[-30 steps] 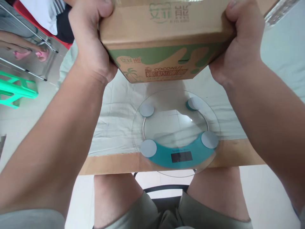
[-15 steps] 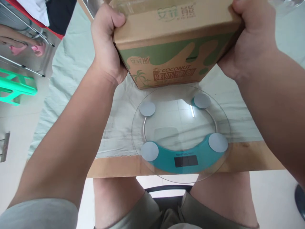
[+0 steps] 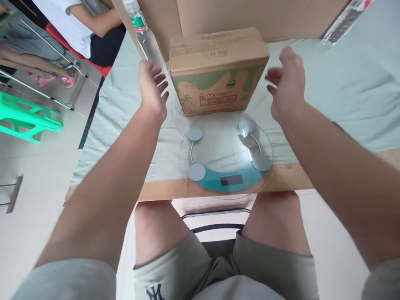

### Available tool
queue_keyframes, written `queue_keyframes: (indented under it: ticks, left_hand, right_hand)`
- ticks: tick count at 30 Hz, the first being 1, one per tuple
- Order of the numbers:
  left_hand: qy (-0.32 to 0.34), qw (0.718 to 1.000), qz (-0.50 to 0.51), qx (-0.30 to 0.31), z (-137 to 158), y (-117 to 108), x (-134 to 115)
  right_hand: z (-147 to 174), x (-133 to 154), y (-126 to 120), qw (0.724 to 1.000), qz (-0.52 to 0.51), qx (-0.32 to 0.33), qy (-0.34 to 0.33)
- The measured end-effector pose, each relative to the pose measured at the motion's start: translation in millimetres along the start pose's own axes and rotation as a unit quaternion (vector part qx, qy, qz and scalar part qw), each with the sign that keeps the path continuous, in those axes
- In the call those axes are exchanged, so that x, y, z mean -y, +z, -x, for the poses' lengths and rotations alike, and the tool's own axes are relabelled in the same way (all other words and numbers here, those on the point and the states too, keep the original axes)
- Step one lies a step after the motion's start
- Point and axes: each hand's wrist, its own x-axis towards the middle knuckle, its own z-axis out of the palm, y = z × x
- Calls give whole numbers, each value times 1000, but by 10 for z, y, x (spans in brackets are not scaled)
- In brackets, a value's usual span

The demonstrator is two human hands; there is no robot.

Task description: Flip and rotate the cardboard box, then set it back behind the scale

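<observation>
A brown cardboard box [image 3: 215, 79] with green print and the word COCONUT stands upright on the cloth-covered table. Just off its left side is my left hand [image 3: 153, 89], fingers apart and holding nothing. My right hand [image 3: 287, 83] hovers off the box's right side, also with loose, parted fingers and nothing in it. Between my forearms lies a round glass bathroom scale [image 3: 231, 181] with a teal band, four-cornered grey pads and a dark display. Its front rim juts past the table edge.
A clear bottle [image 3: 146, 37] stands behind my left hand, near a large cardboard panel [image 3: 218, 14]. At the back right lies a plastic-wrapped item [image 3: 343, 23]. Another person [image 3: 90, 25] sits at the far left, above a green stool [image 3: 28, 116].
Both hands have let go of the box and drawn apart from its sides. The box now rests on the table behind the scale. The view takes in more of the table's far side.
</observation>
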Motion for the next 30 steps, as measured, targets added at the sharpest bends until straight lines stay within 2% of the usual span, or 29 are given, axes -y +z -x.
queue_keyframes:
  ticks: [2,5,7,10,16,21,25,30]
  left_hand:
    - [-1,998,56,-30,340,-167,90]
    - [1,995,94,-10,859,-337,242]
    - [18,996,89,8,1123,-396,333]
    - [25,997,69,22,1362,-471,418]
    - [7,999,31,19,1457,-722,512]
    - [-13,999,15,25,1418,-917,750]
    - [-28,999,11,24,1377,-955,893]
    - [-47,999,-1,20,1312,-903,902]
  right_hand:
    - [259,-110,-316,999,-14,-25,-22]
    - [607,-350,-731,998,-39,-31,-37]
    - [755,-512,-915,998,-51,-30,-35]
    - [856,-690,-1082,997,-57,-32,-29]
    - [848,-843,-1205,998,-42,-42,-30]
    - [797,-1001,-1212,998,2,-36,-48]
    - [750,-1092,-1265,996,67,-21,-47]
    - [727,-1070,-1267,989,143,-6,-37]
